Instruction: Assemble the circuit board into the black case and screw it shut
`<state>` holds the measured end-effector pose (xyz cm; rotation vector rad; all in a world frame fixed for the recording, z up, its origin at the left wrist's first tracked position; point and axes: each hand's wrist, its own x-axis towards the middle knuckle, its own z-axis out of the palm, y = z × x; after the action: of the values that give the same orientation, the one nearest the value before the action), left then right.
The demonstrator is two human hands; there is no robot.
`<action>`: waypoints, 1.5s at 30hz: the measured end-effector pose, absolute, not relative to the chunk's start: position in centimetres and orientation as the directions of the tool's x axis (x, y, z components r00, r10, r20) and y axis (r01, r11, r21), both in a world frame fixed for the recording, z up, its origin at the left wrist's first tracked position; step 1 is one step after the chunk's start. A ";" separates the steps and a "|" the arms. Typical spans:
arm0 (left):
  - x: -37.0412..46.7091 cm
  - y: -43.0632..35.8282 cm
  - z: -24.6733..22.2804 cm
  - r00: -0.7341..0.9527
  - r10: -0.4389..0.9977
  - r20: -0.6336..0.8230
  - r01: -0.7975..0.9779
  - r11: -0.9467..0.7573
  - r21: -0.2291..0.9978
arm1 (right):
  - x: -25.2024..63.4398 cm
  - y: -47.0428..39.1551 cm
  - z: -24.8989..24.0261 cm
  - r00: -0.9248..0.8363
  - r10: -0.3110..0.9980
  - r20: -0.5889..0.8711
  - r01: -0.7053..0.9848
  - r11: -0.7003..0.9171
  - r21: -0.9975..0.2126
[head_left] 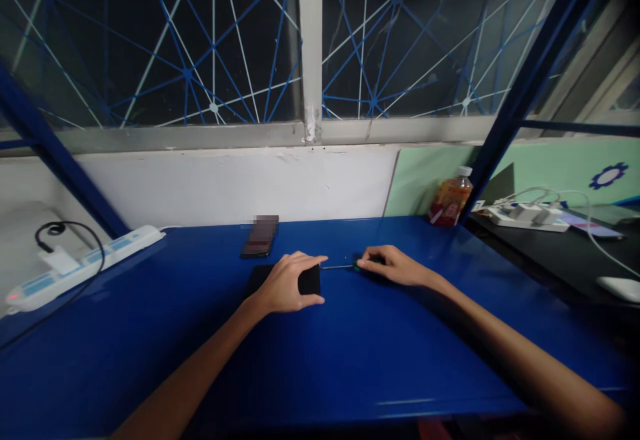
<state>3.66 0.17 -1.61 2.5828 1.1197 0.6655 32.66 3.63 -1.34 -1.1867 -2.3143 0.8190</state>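
Note:
On the blue table lies a flat black object [309,281], partly hidden under my left hand [289,284]. The thumb and fingers of that hand are spread over the object's right part. To the right, my right hand [387,264] pinches the green handle of a screwdriver [339,267]. The thin metal shaft points left and its tip is at the right edge of the black object; whether they touch I cannot tell.
A phone [261,236] lies behind my left hand. At the left is a white power strip [85,268] with a black cable. A bottle [451,198] stands at the back right, beside a blue frame post. A black surface [530,253] further right holds another power strip.

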 end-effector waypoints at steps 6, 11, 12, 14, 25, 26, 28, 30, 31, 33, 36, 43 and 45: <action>3.6 0.1 -1.7 0.604 0.732 0.315 0.614 -0.679 0.402 | 32.9 3.7 -1.3 -0.564 0.825 0.033 0.463 0.349 -0.815; 3.7 0.1 -1.6 0.606 0.725 0.326 0.615 -0.688 0.386 | 32.9 3.5 -0.8 -0.583 0.811 -0.054 0.511 0.314 -0.800; 3.7 0.1 -1.6 0.607 0.725 0.326 0.616 -0.688 0.383 | 32.8 3.5 -0.7 -0.586 0.809 -0.047 0.519 0.330 -0.788; 3.7 0.2 -1.5 0.606 0.729 0.318 0.621 -0.684 0.383 | 32.6 3.5 -0.7 -0.583 0.812 -0.026 0.525 0.352 -0.775; 3.7 0.2 -1.4 0.613 0.738 0.281 0.646 -0.674 0.359 | 35.5 4.9 0.6 -0.313 0.918 0.245 0.796 0.394 -0.460; 3.7 0.2 -1.4 0.616 0.734 0.285 0.644 -0.678 0.355 | 35.8 5.0 0.7 -0.290 0.922 0.258 0.821 0.378 -0.427; 3.8 0.2 -1.4 0.619 0.729 0.292 0.639 -0.684 0.352 | 36.1 5.2 0.7 -0.264 0.927 0.267 0.851 0.355 -0.387; 3.9 0.1 -1.3 0.618 0.728 0.299 0.637 -0.685 0.353 | 36.0 5.2 0.7 -0.259 0.931 0.258 0.861 0.343 -0.375; 3.9 0.1 -1.3 0.617 0.727 0.301 0.636 -0.686 0.353 | 35.9 5.2 0.6 -0.258 0.933 0.252 0.863 0.340 -0.373; 4.0 0.0 -1.2 0.616 0.727 0.303 0.636 -0.686 0.353 | 35.6 5.1 0.5 -0.254 0.935 0.246 0.867 0.333 -0.371; 4.1 -0.1 -1.1 0.615 0.724 0.313 0.632 -0.689 0.355 | 35.4 5.1 0.3 -0.251 0.936 0.245 0.869 0.329 -0.368; 4.3 0.2 -1.2 0.530 0.713 0.459 0.614 -0.696 0.372 | 34.9 4.5 0.8 -0.259 0.948 0.185 0.791 0.318 -0.523; 4.4 0.2 -1.4 0.516 0.706 0.486 0.609 -0.701 0.372 | 34.3 4.1 0.9 -0.286 0.944 0.163 0.740 0.325 -0.589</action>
<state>4.42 0.24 -1.38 2.5977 1.1360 0.9401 34.31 4.06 0.92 -1.4796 -2.1112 0.5597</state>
